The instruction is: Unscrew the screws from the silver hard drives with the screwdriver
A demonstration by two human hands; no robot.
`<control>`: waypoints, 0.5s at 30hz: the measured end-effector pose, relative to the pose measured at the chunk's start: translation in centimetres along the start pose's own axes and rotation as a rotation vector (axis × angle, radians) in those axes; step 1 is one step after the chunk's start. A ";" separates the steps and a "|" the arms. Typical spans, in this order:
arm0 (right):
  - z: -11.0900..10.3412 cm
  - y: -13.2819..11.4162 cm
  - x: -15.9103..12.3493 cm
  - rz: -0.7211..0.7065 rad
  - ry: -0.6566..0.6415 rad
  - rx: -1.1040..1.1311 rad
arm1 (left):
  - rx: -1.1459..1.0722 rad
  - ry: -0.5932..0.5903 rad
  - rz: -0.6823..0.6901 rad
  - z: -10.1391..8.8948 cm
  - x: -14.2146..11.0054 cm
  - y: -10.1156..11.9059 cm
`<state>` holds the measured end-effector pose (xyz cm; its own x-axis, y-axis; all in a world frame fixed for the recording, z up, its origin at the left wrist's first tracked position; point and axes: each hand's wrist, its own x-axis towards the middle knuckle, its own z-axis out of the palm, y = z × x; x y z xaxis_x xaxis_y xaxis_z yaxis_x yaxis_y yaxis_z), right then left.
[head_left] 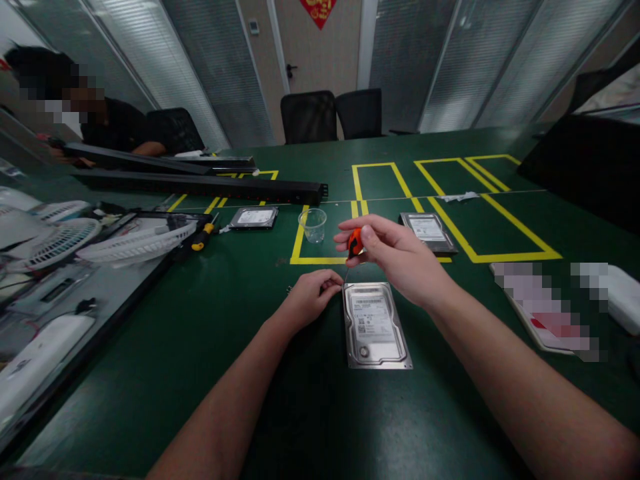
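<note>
A silver hard drive with a white label lies flat on the green table in front of me. My right hand grips the orange and black handle of a screwdriver over the drive's far left corner. The thin shaft points down at that corner. My left hand rests beside the same corner, with thumb and fingers closed close to the screwdriver's tip. Whatever is between those fingertips is too small to make out. Small bits, perhaps screws, show just left of my left hand.
Beyond my hands stand a clear plastic cup and two more hard drives. A yellow-black screwdriver lies left, near white fan parts. Long black bars lie farther back, by a seated person. A phone is right.
</note>
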<state>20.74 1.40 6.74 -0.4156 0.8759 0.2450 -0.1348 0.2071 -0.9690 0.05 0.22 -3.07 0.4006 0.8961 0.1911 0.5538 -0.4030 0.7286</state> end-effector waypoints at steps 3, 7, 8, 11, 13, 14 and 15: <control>0.0 0.0 0.0 0.010 -0.031 0.011 | -0.003 0.004 0.003 0.0 0.0 0.0; 0.4 0.1 0.0 0.027 0.028 0.017 | 0.000 0.005 -0.006 0.0 0.0 0.1; 0.5 0.1 0.0 0.031 0.037 0.014 | 0.002 0.004 -0.010 0.0 0.0 0.1; 0.6 0.3 -0.1 0.023 0.016 -0.049 | 0.005 0.003 -0.008 0.0 0.1 0.0; 0.6 0.3 -0.1 0.012 0.002 -0.093 | 0.004 0.003 0.002 0.0 0.1 0.0; 0.6 0.3 -0.1 0.009 0.001 -0.104 | 0.004 0.003 0.004 0.0 0.1 0.0; 0.6 0.2 -0.1 0.007 0.006 -0.109 | 0.003 0.002 0.002 0.0 0.1 0.1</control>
<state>20.17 1.11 6.52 -0.4112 0.8799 0.2381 -0.0333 0.2465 -0.9686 0.12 0.25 -2.99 0.4004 0.8956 0.1938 0.5552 -0.4054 0.7263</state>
